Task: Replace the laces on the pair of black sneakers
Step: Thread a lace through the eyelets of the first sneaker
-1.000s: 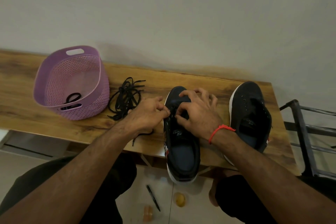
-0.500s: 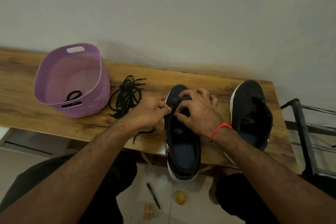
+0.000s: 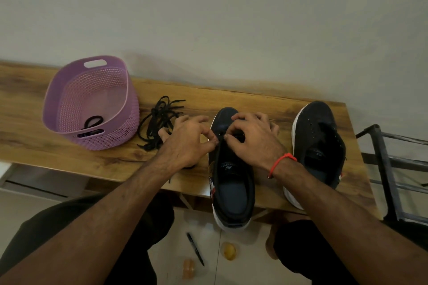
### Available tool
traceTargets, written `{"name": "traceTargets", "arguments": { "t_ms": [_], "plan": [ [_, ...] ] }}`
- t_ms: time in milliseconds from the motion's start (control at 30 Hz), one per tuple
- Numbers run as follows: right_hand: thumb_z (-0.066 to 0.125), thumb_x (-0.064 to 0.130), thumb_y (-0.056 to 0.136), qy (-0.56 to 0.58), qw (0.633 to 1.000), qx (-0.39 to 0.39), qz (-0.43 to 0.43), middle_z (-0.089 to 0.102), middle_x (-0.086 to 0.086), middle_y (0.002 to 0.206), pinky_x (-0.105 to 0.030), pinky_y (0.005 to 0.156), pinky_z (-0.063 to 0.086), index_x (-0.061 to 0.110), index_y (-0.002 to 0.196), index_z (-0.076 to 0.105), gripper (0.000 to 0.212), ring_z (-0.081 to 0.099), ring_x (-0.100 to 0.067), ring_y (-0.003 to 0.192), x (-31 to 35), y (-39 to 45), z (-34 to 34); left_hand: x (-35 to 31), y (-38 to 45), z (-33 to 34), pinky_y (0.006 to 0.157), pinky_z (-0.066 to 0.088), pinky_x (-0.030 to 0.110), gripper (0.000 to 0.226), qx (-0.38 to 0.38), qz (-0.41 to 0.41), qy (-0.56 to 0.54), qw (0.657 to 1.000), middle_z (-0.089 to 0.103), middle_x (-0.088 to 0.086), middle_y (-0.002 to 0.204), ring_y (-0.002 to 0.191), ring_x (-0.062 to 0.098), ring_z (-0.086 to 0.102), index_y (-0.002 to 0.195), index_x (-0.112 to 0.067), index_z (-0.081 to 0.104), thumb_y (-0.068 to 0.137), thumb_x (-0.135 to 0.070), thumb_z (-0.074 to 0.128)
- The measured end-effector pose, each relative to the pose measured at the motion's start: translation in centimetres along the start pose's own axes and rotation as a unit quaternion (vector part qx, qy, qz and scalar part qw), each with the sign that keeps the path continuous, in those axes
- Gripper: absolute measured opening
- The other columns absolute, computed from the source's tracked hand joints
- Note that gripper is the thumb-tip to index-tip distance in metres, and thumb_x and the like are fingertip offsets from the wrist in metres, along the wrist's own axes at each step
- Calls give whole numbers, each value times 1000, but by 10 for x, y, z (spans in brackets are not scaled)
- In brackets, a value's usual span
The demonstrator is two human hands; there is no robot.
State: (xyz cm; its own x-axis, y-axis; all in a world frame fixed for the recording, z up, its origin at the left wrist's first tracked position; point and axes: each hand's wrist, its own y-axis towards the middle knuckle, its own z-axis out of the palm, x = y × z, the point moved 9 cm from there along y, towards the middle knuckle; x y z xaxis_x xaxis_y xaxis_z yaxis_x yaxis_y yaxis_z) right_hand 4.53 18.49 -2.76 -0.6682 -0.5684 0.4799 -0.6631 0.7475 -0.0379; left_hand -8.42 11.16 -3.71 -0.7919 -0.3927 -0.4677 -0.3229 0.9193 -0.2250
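Two black sneakers stand on the wooden table (image 3: 254, 102). The left sneaker (image 3: 231, 183) is in front of me, heel over the table's front edge. The right sneaker (image 3: 319, 143) stands unlaced beside it. My left hand (image 3: 187, 141) pinches a black lace at the left sneaker's left eyelets. Over the shoe's tongue my right hand (image 3: 252, 139), with a red thread on the wrist, pinches something at the eyelets; the fingertips hide it. A loose bundle of black laces (image 3: 159, 120) lies left of my left hand.
A purple plastic basket (image 3: 69, 102) with a small black item inside stands at the table's left. A dark metal rack (image 3: 389, 169) is off the table's right end. On the floor below lie a pen (image 3: 195, 249) and two small yellowish objects.
Both hands have shifted slightly toward the toe of the left sneaker, still working at the eyelets. The shoes, lace bundle and basket have not moved.
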Motion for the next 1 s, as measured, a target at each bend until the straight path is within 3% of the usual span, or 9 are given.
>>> {"name": "traceTargets", "arguments": {
  "t_ms": [167, 267, 367, 467, 567, 733, 800, 900, 1000],
  "plan": [
    [52, 54, 94, -5, 999, 24, -29, 36, 15, 151, -50, 110, 20, 42, 119, 62, 29, 19, -22, 140, 12, -3, 4, -12, 0, -31, 110, 19, 58, 8, -100, 64, -41, 992, 40, -18, 153, 146, 16, 23, 81, -44, 61, 88, -44, 66],
    [50, 54, 96, -9, 998, 56, -10, 32, 14, 156, -52, 110, 18, 43, 120, 64, 30, 16, -26, 143, 9, -3, 10, -10, -8, -73, 108, 32, 59, 5, -253, 96, -156, 950, 49, -23, 141, 135, 9, 39, 86, -41, 60, 88, -45, 56],
    [54, 48, 96, 45, 996, 71, 8, 35, 16, 154, -51, 109, 18, 42, 112, 67, 22, 16, -25, 143, 5, -2, 12, 4, -10, -90, 106, 40, 54, 8, -321, 82, -228, 916, 57, -20, 132, 128, 9, 49, 90, -37, 60, 90, -43, 54],
    [57, 50, 93, 76, 996, 47, -2, 46, 17, 143, -47, 106, 24, 44, 98, 69, 14, 26, -23, 140, 7, 3, 10, 12, -2, -79, 105, 42, 56, 18, -271, 51, -217, 936, 62, -22, 121, 122, 12, 54, 81, -40, 62, 84, -52, 49],
    [52, 62, 81, 208, 977, -35, -14, 56, 12, 127, -52, 106, 37, 50, 81, 66, 19, 45, -20, 129, 8, 8, -7, 12, 9, -50, 107, 38, 59, 24, -148, 18, -184, 972, 66, -26, 114, 117, 8, 58, 84, -45, 64, 74, -59, 47],
    [65, 24, 96, 418, 902, -87, -57, 58, -4, 126, -28, 98, 49, 28, 94, 72, 8, 53, -7, 120, 16, 8, -39, -19, 5, -15, 111, 42, 47, 23, 40, 88, -229, 969, 67, -20, 122, 121, 1, 57, 112, -41, 71, 90, -42, 67],
    [64, 22, 96, 434, 895, -79, -57, 59, -5, 127, -24, 98, 48, 24, 96, 72, 8, 54, -8, 122, 16, 8, -40, -30, 3, -18, 111, 43, 42, 18, 27, 141, -230, 962, 68, -19, 123, 120, -2, 58, 110, -28, 77, 93, -32, 71],
    [65, 35, 94, 360, 928, -80, -53, 64, 5, 119, -36, 107, 43, 36, 96, 71, 7, 53, -8, 121, 7, 9, -29, -21, 6, -39, 110, 46, 44, 14, -69, 130, -290, 946, 66, -12, 128, 121, 1, 58, 103, -21, 80, 92, -26, 71],
    [57, 60, 83, 225, 974, -20, -32, 58, 10, 131, -49, 110, 38, 40, 109, 70, 35, 46, -15, 129, 4, 8, -9, -21, -2, -71, 111, 45, 34, 18, -159, 166, -379, 896, 58, -6, 141, 133, 4, 51, 106, -17, 77, 92, -23, 68]
  ]
}}
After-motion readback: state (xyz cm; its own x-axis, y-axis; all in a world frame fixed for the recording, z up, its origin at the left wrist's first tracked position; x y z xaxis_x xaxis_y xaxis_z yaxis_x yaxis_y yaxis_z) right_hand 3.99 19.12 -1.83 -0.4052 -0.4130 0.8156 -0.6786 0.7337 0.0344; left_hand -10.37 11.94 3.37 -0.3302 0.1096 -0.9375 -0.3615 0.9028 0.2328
